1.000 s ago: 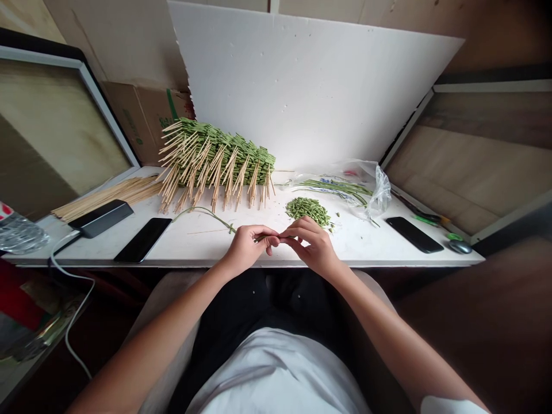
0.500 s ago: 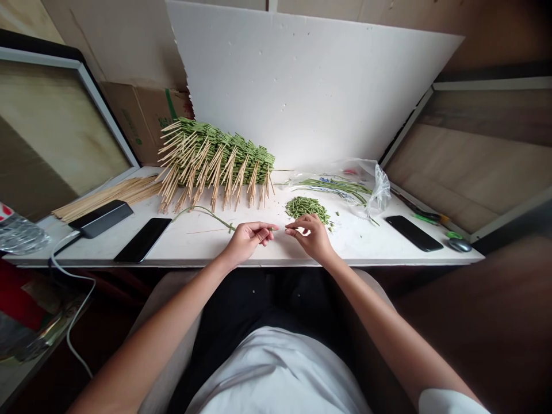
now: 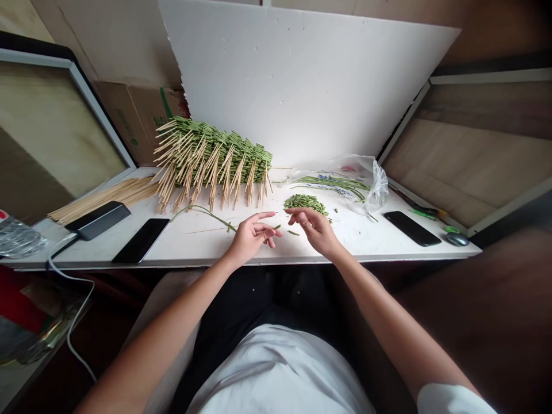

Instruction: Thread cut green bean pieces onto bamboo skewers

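Observation:
A long green bean (image 3: 211, 214) curves across the white table from the left and runs behind my left hand (image 3: 255, 237). My left index finger points out to the right while the lower fingers curl round the bean; a short green tip shows beyond them. To its right, my right hand (image 3: 314, 231) is open and holds nothing, fingers loosely apart. A short cut bean piece (image 3: 294, 233) appears below the right fingertips. Just behind that hand is a heap of short bean pieces (image 3: 305, 201), partly hidden by it.
Beans threaded on wooden skewers (image 3: 219, 152) form a large stack behind. Loose skewers (image 3: 107, 198), a black phone (image 3: 142, 240) and a dark box (image 3: 98, 219) lie left. A plastic bag with long beans (image 3: 340, 183), another phone (image 3: 412, 227) and a mouse (image 3: 457, 239) lie right.
My right fingers have come apart and a short bean piece now shows beneath them. My left index finger has stretched out. The view has shifted slightly.

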`<state>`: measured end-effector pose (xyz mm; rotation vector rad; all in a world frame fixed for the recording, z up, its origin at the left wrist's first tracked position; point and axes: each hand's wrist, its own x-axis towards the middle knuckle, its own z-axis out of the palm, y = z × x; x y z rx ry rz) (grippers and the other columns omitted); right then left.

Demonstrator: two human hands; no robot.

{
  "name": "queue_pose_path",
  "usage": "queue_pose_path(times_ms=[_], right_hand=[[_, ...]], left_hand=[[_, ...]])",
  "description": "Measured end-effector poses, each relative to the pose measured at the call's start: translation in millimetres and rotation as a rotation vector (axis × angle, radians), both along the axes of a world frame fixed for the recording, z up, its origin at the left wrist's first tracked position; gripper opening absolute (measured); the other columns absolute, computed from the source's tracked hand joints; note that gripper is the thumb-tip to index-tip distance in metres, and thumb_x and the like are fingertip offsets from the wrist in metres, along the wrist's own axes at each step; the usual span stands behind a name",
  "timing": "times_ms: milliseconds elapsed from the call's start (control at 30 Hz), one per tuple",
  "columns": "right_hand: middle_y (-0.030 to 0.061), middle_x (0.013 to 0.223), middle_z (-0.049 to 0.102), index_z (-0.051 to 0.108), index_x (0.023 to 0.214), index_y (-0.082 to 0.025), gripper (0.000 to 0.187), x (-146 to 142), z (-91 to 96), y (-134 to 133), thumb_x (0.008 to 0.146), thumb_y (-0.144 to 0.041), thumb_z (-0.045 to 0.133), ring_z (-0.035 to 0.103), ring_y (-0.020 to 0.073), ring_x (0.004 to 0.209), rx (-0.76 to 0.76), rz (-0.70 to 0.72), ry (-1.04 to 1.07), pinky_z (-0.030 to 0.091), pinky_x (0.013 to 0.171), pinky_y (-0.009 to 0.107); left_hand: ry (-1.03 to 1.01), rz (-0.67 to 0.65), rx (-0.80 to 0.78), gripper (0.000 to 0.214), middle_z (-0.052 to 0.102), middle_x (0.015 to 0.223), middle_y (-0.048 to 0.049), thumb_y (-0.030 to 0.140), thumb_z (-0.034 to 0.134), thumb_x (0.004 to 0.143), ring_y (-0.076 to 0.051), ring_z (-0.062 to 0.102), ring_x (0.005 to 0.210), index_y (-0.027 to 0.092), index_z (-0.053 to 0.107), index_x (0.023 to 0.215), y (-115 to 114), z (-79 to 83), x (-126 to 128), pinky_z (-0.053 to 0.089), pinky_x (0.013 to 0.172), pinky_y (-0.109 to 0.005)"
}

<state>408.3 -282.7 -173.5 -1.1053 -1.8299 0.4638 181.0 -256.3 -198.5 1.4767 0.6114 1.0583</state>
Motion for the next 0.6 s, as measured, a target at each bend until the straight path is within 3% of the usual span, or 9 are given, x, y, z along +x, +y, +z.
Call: queue_pose_path(times_ms=[100,233,400,600], right_hand=[[0.0070,0.097,0.076,0.076,0.115,-0.026,0.039,-7.8,3.5,-6.5,0.096,-0.058,0.066,0.065,0.0238,0.092,-0.028,0.114,-0.068,0.051,0.074,0.035],[0.0066,0.094,0.077,0.078,0.098,-0.025,0.028,-9.7,-2.0,-4.9,0.099,-0.050,0.066,0.064,0.0222,0.089,0.006,0.138,-0.034,0.050,0.074,0.035],[0.0074,0.099,0.076,0.077,0.102,-0.024,0.027,-2.5,-0.7,-1.6,0.096,-0.050,0.069,0.066,0.0225,0.090,0.023,0.070,0.006,0.051,0.072,0.035],[0.0070,0.093,0.075,0.078,0.103,-0.027,0.020,-9.5,-2.7,-5.3,0.094,-0.045,0.073,0.062,0.0255,0.091,0.136,0.100,-0.125,0.052,0.078,0.041]], left_hand=[[0.038,0.015,0.030,0.058,0.080,0.094,-0.0113,0.037,0.079,0.091,-0.016,0.071,0.062,0.013,0.058,0.139,-2.7,-1.2,4.8,0.058,0.071,-0.031],[0.118,0.010,0.091,0.052,0.079,0.094,-0.0095,0.035,0.079,0.091,-0.018,0.075,0.072,0.015,0.063,0.137,-1.7,-5.7,1.1,0.059,0.080,-0.033],[0.258,0.113,0.206,0.025,0.079,0.085,-0.0095,0.035,0.076,0.091,-0.019,0.072,0.069,0.013,0.080,0.102,4.2,-5.8,-8.2,0.057,0.070,-0.030],[0.311,0.200,0.358,0.020,0.079,0.088,-0.0082,0.031,0.072,0.094,-0.016,0.067,0.061,0.016,0.083,0.103,0.7,-5.7,-6.9,0.051,0.062,-0.027]])
